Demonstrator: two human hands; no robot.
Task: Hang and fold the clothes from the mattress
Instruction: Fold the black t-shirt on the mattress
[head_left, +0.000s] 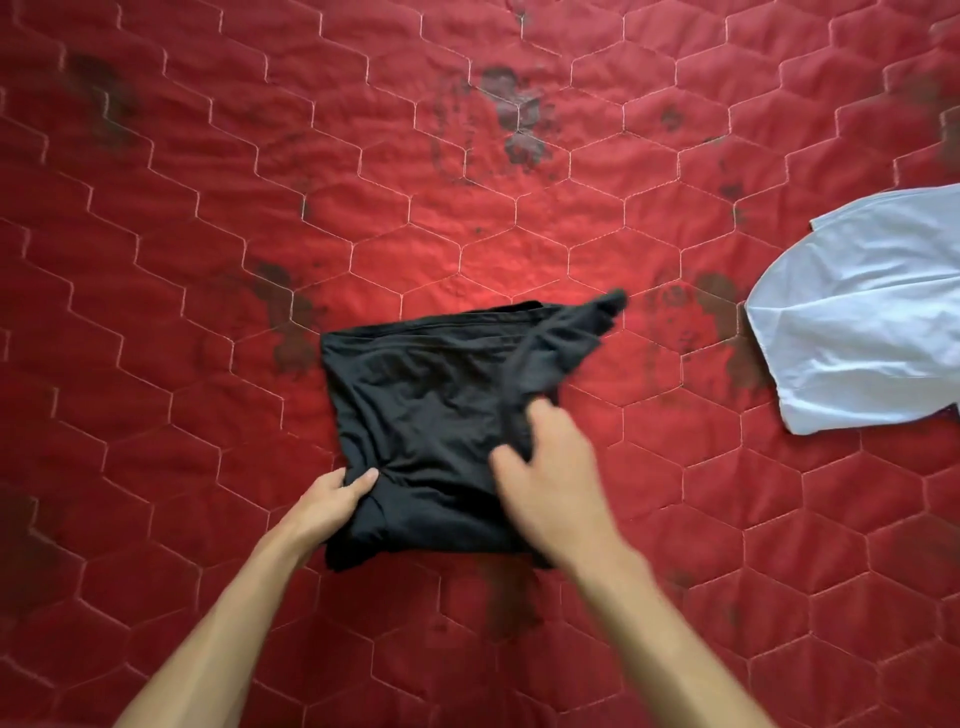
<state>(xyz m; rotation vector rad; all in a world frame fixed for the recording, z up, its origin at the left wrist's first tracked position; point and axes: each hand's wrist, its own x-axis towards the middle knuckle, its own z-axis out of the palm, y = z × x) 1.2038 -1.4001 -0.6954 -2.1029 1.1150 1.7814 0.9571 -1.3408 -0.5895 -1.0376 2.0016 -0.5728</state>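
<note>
The black garment (431, 405) is lying on the red mattress (208, 260), straight ahead of the person and directly under both hands, already reduced to a rough square. Its one untidy part is a loose tail (597, 317) sticking out at the far right corner, and a raised ridge of cloth is running from that tail diagonally back toward the right hand (556, 483). That diagonal is what the coming move is depending on: the tail is lying beyond and to the right of the right hand, which is much the nearer of the two to it.

The left hand (332, 504) is gripping the near left corner, with the thumb (363, 479) pressing on top and the fingers tucked under the edge. The right hand is sitting over the near right part of the garment, fingers spread toward the ridge. It is blurred, so I cannot tell whether it is pinching cloth or only lying on it.

A white garment (857, 322) is waiting well apart on the right, partly cut off by the frame edge and not yet folded.
</note>
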